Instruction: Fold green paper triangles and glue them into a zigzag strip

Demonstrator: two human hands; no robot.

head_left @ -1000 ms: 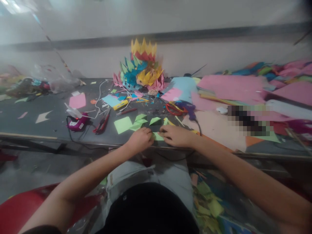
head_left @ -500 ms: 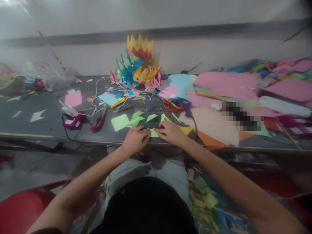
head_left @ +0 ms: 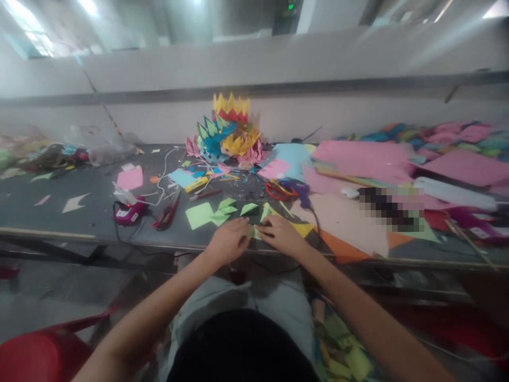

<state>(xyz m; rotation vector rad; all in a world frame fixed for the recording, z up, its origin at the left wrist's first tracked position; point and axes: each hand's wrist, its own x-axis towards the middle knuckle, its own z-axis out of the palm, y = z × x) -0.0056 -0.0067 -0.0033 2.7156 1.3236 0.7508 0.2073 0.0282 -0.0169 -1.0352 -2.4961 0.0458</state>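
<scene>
At the table's front edge, my left hand (head_left: 229, 240) and my right hand (head_left: 281, 233) meet over a small piece of light green paper (head_left: 256, 233). Both sets of fingers are closed on it, and they cover most of it. Just beyond lie folded green paper pieces (head_left: 226, 209), with another folded green piece (head_left: 249, 208) to their right. A flat green paper square (head_left: 200, 215) rests left of these. One more green piece (head_left: 266, 211) stands against the fingertips of my right hand.
A layered paper model (head_left: 228, 135) stands at the back. On the left are red-handled pliers (head_left: 166, 212) and a purple plug box (head_left: 129, 212). Behind my hands lie a yellow cutter (head_left: 196, 184), scissors (head_left: 280, 190) and a purple glue gun (head_left: 303, 193). Coloured sheets (head_left: 358, 159) spread right.
The view has tilted up, so the table sits lower in the picture. My left hand has turned and shifted slightly right, closer to my right hand, over the green paper.
</scene>
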